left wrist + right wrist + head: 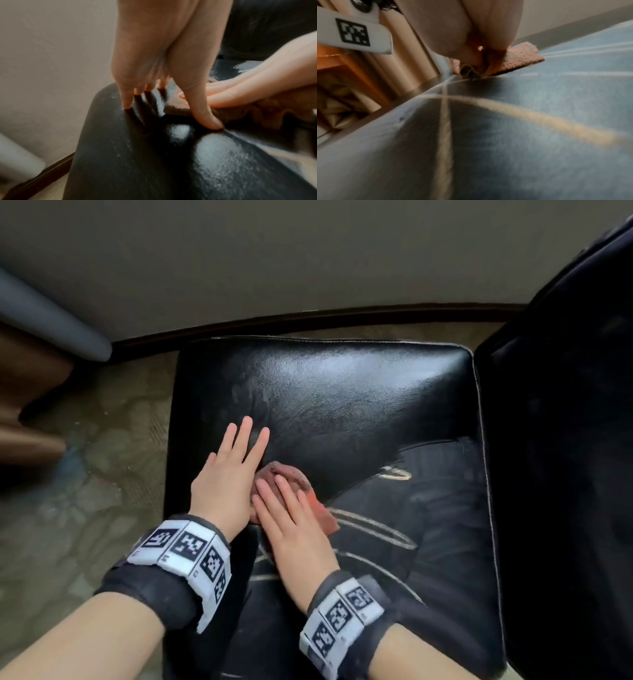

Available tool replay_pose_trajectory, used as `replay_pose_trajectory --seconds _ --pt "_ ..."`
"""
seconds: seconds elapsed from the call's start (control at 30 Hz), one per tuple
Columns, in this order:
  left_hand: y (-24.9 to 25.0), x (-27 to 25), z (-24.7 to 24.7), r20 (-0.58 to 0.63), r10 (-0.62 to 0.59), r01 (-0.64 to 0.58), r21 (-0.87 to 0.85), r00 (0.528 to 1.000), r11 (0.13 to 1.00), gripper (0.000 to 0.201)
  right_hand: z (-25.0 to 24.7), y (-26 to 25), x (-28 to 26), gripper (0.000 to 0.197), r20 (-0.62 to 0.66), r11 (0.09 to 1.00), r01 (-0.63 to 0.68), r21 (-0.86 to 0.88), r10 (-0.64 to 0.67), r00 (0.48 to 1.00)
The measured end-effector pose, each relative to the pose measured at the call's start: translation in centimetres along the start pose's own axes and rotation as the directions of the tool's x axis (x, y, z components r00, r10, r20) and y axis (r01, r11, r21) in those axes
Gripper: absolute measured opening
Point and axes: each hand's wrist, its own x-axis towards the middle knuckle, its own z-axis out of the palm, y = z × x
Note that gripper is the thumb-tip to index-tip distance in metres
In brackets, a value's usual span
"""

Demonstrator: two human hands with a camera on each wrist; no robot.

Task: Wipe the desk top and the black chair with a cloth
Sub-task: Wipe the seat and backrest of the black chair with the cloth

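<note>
The black leather chair seat (342, 392) fills the middle of the head view. My left hand (239, 446) lies flat on the seat with its fingers straight and spread; in the left wrist view its fingertips (127, 105) press into the leather (137, 162). Just to its right, my right hand (287, 508) rests flat on a crumpled reddish-brown cloth (294, 472), fingers straight, and the two hands touch side by side. The cloth (274, 109) bunches under the right hand (240, 88). In the right wrist view a corner of the cloth (522, 58) sticks out past the palm (453, 33).
Dark denim with pale stitching (428, 525) covers the seat's near right part, under the cloth's edge. The chair's black backrest (565, 440) rises at the right. Patterned carpet (85, 508), a grey-blue padded edge (51, 316) and brown wood (27, 392) lie to the left.
</note>
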Motion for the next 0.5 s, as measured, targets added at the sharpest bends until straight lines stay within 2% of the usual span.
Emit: replay_pose_trajectory --seconds 0.07,0.13,0.17,0.23,0.27,0.33,0.4,0.5 --pt "-0.1 0.0 -0.4 0.03 0.004 -0.004 0.01 1.0 1.0 0.115 -0.6 1.2 0.0 0.046 -0.01 0.996 0.086 -0.001 -0.086 0.996" --pt "-0.2 0.1 -0.9 0.096 0.005 -0.007 0.021 0.995 1.0 0.128 -1.5 4.1 0.2 0.045 -0.07 0.995 0.099 -0.033 -0.101 0.992" --pt "-0.3 0.2 -1.0 0.12 0.006 -0.01 0.027 0.993 1.0 0.133 -1.8 5.9 0.3 0.045 -0.121 0.998 0.051 -0.048 -0.056 0.991" --pt "-0.3 0.1 -1.2 0.132 0.002 -0.006 0.034 0.991 0.999 0.137 -3.1 8.7 0.4 0.052 -0.152 0.986 -0.149 -0.075 0.136 0.979" --pt "-0.2 0.0 -1.2 0.132 0.0 -0.004 0.035 0.991 0.999 0.137 -3.6 9.2 0.5 0.056 -0.153 0.97 -0.238 -0.054 0.227 0.962" --pt "0.0 -0.1 -1.3 0.127 -0.006 0.002 0.035 0.992 0.999 0.137 -3.4 8.2 0.8 0.061 -0.163 0.947 -0.319 -0.027 0.311 0.936" --pt "0.1 -0.2 -1.2 0.11 -0.011 0.007 0.036 0.994 0.999 0.136 -2.1 5.8 0.9 0.062 -0.189 0.959 -0.282 -0.038 0.271 0.944" --pt "0.2 -0.3 -1.1 0.093 -0.017 0.013 0.049 0.996 0.999 0.136 -0.5 4.0 -0.4 0.05 -0.132 0.997 0.0 -0.074 -0.01 0.991"
